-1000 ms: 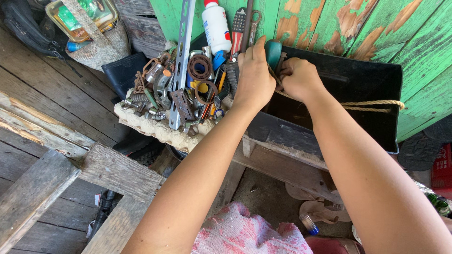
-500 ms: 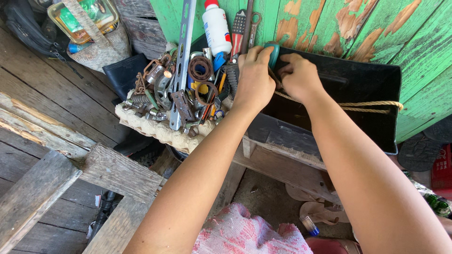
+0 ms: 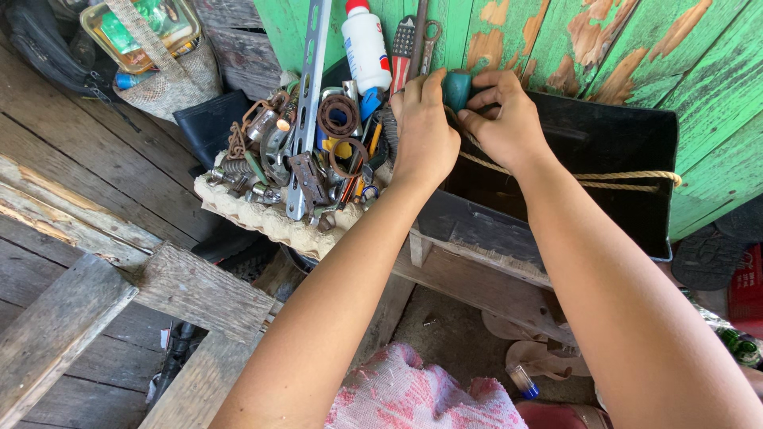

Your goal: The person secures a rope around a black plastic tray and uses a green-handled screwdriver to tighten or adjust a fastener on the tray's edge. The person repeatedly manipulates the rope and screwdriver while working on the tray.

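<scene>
Teal rounded object point(image 3: 457, 89) gripped between both hands at the rim of the black tub point(image 3: 604, 143), left hand point(image 3: 424, 127) fingers curled against its left side, right hand point(image 3: 502, 119) fingers pinched around it, rope point(image 3: 604, 179) stretched across the tub, egg-carton tray point(image 3: 270, 222) of rusty hardware just left, white glue bottle point(image 3: 365, 44) leaned on green plank wall point(image 3: 620, 48).

The knob point(image 3: 456, 87) between the hands is teal; the bin point(image 3: 604, 191) below it is black, crossed by a tan rope point(image 3: 604, 176). The wall point(image 3: 636, 48) is green with peeling orange-brown patches. The bottle point(image 3: 364, 46) is white with a red cap, the egg tray point(image 3: 270, 222) beige, the cloth point(image 3: 421, 397) pink-and-white patterned, the planks point(image 3: 71, 206) weathered grey
</scene>
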